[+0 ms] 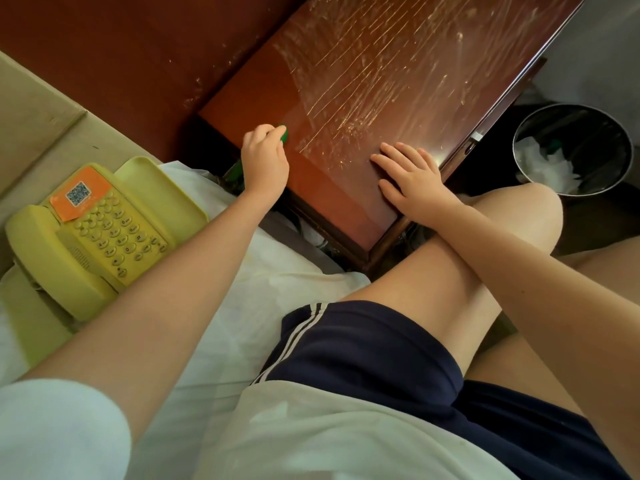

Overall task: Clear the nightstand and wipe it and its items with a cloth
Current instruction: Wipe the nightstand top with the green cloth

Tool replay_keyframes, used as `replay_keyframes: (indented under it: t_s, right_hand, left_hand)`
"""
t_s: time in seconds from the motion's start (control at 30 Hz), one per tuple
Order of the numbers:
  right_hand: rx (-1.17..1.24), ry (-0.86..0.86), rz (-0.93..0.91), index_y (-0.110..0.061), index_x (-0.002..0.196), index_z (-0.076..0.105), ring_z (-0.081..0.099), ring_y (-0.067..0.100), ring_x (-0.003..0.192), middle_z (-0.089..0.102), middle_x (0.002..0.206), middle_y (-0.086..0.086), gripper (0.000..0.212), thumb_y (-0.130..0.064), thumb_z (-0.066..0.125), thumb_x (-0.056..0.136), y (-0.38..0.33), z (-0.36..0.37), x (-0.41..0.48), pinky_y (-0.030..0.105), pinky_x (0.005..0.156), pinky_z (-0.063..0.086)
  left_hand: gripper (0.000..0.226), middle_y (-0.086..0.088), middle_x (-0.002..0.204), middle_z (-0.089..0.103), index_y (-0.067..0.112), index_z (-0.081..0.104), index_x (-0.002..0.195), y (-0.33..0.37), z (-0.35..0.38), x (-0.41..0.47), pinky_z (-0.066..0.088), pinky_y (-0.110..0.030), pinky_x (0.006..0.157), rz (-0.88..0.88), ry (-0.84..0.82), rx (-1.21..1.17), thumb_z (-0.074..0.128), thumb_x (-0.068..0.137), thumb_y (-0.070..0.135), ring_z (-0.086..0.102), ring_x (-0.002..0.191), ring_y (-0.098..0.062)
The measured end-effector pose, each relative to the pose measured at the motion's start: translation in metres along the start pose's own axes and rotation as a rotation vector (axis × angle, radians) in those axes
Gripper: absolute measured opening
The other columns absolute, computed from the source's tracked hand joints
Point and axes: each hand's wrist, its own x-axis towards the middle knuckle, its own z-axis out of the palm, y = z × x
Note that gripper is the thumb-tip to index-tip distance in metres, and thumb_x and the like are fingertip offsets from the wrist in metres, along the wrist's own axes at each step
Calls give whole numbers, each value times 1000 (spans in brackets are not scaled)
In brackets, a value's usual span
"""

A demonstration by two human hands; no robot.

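Note:
The dark red wooden nightstand [363,81] fills the upper middle of the head view, its scratched top bare. My left hand [265,161] curls round a small green object [284,135] at the top's left edge; most of that object is hidden in my fingers. My right hand [408,176] lies flat on the near right part of the top, fingers spread. A yellow telephone [93,233] with an orange sticker lies on the white bed sheet [277,282] to the left. No cloth shows in either hand.
A black waste bin [573,147] holding crumpled white tissue stands on the floor right of the nightstand. The dark wooden headboard [121,46] rises behind. My bare knee [519,216] sits against the nightstand's front corner. Cables lie in the gap by the bed.

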Motion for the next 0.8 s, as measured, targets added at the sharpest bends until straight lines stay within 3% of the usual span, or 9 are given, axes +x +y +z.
replay_keyframes:
  t_s: [0.4, 0.57, 0.7, 0.8]
  right_hand:
    - [-5, -4, -6, -19, 146, 33, 16, 26, 143, 24, 155, 4, 47, -32, 35, 101, 1, 0, 2, 40, 114, 5]
    - [0, 0, -8, -18, 145, 33, 16, 26, 144, 24, 155, 4, 45, -28, 38, 102, 0, 0, 2, 41, 114, 5]
    - [6, 16, -18, -17, 144, 35, 18, 28, 143, 27, 154, 6, 45, -28, 38, 101, -1, 1, 2, 42, 114, 7]
    - [11, 13, -8, -18, 145, 34, 16, 27, 144, 25, 155, 4, 45, -26, 40, 101, -1, 0, 2, 40, 114, 5]
  left_hand:
    - [32, -16, 107, 66, 1, 66, 113, 42, 11, -83, 47, -39, 83, 359, -52, -93, 46, 88, -1, 58, 97, -36]
    - [35, -16, 104, 66, 0, 68, 110, 62, 20, -126, 44, -36, 85, 510, -123, -167, 40, 89, 5, 58, 95, -32]
    - [33, -18, 105, 66, -2, 67, 110, 58, 19, -135, 36, -30, 89, 654, -202, -241, 42, 89, 3, 47, 99, -23]
    - [32, -13, 112, 64, 3, 66, 114, 53, 7, -125, 31, -15, 95, 521, -268, -367, 45, 90, 4, 46, 105, -12]
